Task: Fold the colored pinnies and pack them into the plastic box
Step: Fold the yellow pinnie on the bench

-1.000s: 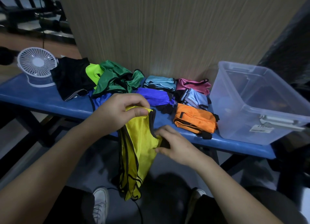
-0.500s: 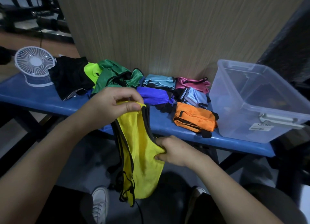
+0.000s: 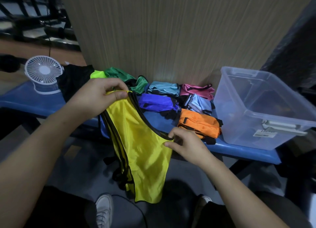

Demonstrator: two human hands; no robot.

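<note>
Hanging from two pinches, the yellow mesh pinny with black trim now shows a broad, flat panel, where half a second ago it drooped as a narrower bunch. The left hand clamps the top strap between thumb and curled fingers, much where it held before. The right hand has slid outward along the black-edged armhole and now pinches that curved edge lower and to the right of the left grip, so the trim runs taut between the two. Below both grips the cloth falls past the front edge of the blue bench, off its surface.

Beyond the left grip lie a purple folded pinny, a light-blue folded pinny, a pink folded pinny, a pale blue-and-white folded pinny and, just past the right hand, an orange folded pinny. The clear plastic storage box stands further right, cut off at the picture's edge; what lies inside is hard to make out. The left hand covers part of a loose green pinny and a neon-green piece, beside a black garment and a small white desk fan. The yellow pinny's rear layers and dangling black straps are bunched, so their arrangement cannot be told
</note>
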